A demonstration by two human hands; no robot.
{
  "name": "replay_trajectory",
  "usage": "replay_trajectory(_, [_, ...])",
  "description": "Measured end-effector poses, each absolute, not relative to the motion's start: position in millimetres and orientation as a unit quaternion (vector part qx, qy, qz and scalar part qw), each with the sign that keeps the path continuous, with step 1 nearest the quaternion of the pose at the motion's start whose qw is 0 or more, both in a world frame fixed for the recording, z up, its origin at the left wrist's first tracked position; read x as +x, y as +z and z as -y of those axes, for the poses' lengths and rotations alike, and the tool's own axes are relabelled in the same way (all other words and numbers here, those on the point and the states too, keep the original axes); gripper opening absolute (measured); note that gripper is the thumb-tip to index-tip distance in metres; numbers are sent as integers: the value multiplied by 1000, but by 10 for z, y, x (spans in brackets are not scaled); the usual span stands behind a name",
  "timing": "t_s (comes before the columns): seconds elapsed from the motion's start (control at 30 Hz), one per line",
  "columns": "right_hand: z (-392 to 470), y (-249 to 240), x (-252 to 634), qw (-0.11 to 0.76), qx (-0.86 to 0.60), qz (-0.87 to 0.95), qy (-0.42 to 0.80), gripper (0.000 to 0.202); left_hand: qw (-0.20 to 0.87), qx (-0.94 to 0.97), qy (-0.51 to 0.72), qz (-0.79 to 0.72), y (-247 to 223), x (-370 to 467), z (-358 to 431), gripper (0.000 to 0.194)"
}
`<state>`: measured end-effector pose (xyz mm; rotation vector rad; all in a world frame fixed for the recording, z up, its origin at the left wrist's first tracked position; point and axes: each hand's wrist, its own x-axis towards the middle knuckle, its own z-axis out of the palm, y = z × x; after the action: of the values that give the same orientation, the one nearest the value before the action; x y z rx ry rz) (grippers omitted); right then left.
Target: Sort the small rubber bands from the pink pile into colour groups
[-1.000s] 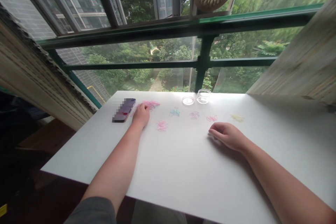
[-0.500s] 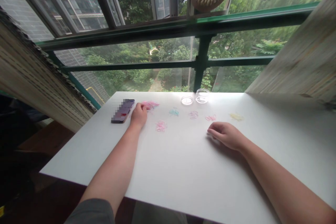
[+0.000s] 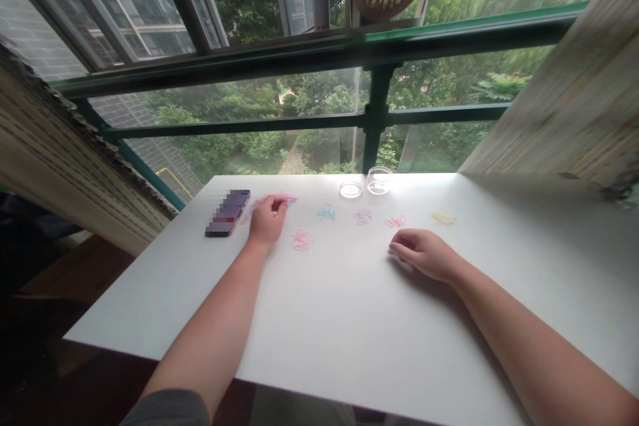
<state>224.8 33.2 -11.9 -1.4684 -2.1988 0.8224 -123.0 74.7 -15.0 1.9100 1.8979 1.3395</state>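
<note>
My left hand (image 3: 268, 217) is at the mixed heap of small rubber bands (image 3: 291, 197), mostly pink, which it partly covers. Its thumb and forefinger are pinched together; what lies between them is too small to make out. My right hand (image 3: 420, 253) rests on the table with its fingers curled together, and no object shows in it. Just beyond it lies a small group of red-pink bands (image 3: 395, 221). Separate groups of blue bands (image 3: 326, 213), pale purple bands (image 3: 363, 216), yellow bands (image 3: 443, 217) and pink bands (image 3: 302, 239) are spread over the tabletop.
A phone (image 3: 228, 213) lies left of my left hand on the white table (image 3: 319, 319). At the far edge stand a clear round container (image 3: 379, 181) and a clear round lid (image 3: 350, 190). Behind the table runs a green window rail (image 3: 239, 125), with curtains on both sides.
My left hand has drawn back slightly from the heap, its pinched fingertips raised and turned right. My right hand stays resting in place. The view has shifted a little.
</note>
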Motion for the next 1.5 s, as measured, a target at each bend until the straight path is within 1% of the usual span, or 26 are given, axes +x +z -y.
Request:
replay_trajectory(0.17, [-344, -120, 2256, 188, -523, 776, 296, 26, 143, 690, 429, -565, -115, -964, -610, 22])
replay_trajectory(0.3, [-312, -94, 2207, 212, -518, 770, 307, 22, 213, 729, 409, -505, -81, -705, -435, 21])
replay_trajectory(0.37, [-258, -85, 2126, 238, -503, 761, 334, 20, 243, 741, 403, -479, -66, -579, -339, 21])
replay_trajectory(0.43, [-181, -82, 2005, 258, -485, 739, 391, 20, 264, 749, 397, -459, -53, -471, -249, 21])
replay_trajectory(0.5, [-98, -80, 1866, 277, -453, 719, 448, 22, 281, 755, 391, -444, -41, -391, -177, 22])
replay_trajectory(0.53, [-62, -76, 1798, 291, -439, 718, 455, 21, 289, 757, 389, -438, -37, -363, -150, 22])
replay_trajectory(0.67, [11, -42, 1595, 353, -443, 685, 458, 17, 307, 754, 388, -433, -27, -322, -107, 21])
replay_trajectory(0.8, [-5, -57, 1526, 395, -461, 630, 485, 21, 313, 741, 385, -453, -26, -326, -115, 21])
replay_trajectory(0.9, [-11, -126, 1538, 420, -450, 639, 461, 22, 315, 744, 371, -458, -23, -322, -112, 21])
replay_trajectory(1.0, [8, -183, 1566, 417, -432, 667, 441, 18, 312, 758, 355, -450, -9, -313, -100, 20])
replay_trajectory(1.13, [47, -183, 1584, 386, -418, 697, 436, 16, 300, 788, 323, -431, 7, -302, -92, 18])
replay_trajectory(1.4, [57, -139, 1618, 345, -445, 738, 371, 15, 307, 816, 266, -411, -5, -282, -69, 20])
replay_trajectory(1.5, [53, -136, 1634, 336, -457, 739, 363, 15, 277, 834, 216, -426, 57, -465, -153, 20])
